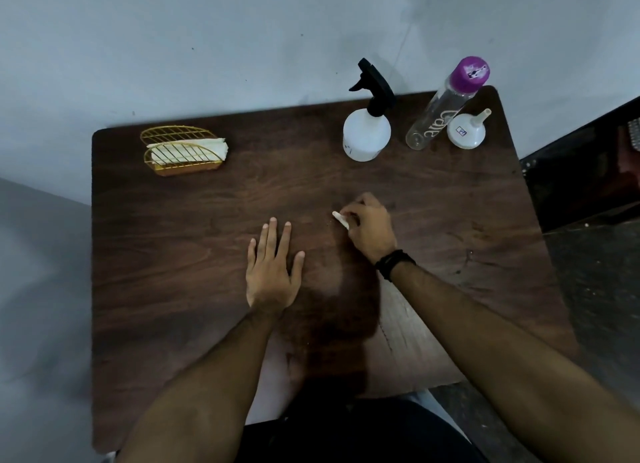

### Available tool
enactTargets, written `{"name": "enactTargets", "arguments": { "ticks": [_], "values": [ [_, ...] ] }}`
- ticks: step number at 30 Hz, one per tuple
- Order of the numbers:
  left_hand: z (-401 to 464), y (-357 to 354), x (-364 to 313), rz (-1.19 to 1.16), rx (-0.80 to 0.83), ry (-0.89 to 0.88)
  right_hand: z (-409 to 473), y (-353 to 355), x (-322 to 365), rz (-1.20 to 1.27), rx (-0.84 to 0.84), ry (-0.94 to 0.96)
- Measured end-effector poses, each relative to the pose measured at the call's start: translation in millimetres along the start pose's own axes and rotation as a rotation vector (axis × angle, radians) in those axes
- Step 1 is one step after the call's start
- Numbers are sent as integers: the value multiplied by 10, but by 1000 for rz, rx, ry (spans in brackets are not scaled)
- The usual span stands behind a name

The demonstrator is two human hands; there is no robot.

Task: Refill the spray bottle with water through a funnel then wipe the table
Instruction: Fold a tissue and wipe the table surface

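One table (pixel 173 254) of dark wood carries everything. On it, far right, stands one spray bottle (pixel 367 133) with a black trigger top. Just right of it is one clear bottle (pixel 440 112) with a purple cap, and beside that one white funnel (pixel 465 131) lying mouth down. At the far left sits one gold wire holder (pixel 181 151) with one stack of white napkins (pixel 194 147) in it; how many napkins cannot be told. Two hands are over the table: one left hand (pixel 272 272) and one right hand (pixel 370 227). One small white wad of tissue (pixel 341 219) shows at the right hand, and one black wristband (pixel 394 263) is on that wrist.
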State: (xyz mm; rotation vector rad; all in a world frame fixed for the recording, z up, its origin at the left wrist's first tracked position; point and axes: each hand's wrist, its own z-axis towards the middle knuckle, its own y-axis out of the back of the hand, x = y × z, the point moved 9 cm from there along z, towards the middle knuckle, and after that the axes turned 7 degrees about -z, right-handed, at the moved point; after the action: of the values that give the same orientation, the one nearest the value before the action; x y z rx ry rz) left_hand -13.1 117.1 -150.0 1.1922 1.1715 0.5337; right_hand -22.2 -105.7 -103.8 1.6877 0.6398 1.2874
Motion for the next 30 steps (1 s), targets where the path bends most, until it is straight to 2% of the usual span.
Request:
{"name": "enactTargets", "arguments": {
  "ticks": [4, 11, 15, 18, 21, 24, 27, 30],
  "values": [
    [3, -5, -5, -2, 3, 6, -200, -191, 116, -107, -10, 45],
    [4, 13, -12, 9, 5, 10, -723, -340, 340, -120, 45, 126],
    [0, 3, -9, 31, 21, 6, -309, -199, 240, -70, -44, 24],
    [2, -6, 2, 38, 25, 7, 93, -221, 227, -96, -40, -44],
    [6, -22, -2, 48, 28, 2, 170, -343, 343, -137, 8, 23],
    [-1, -29, 2, 63, 23, -9, -212, -451, 519, -128, 60, 155],
    [2, -34, -2, 54, 16, -8, -617, -497, 602, -54, 87, 222],
    [12, -32, -2, 66, 20, -3, -642, -434, 488, 216, 159, 143]
  ]
}}
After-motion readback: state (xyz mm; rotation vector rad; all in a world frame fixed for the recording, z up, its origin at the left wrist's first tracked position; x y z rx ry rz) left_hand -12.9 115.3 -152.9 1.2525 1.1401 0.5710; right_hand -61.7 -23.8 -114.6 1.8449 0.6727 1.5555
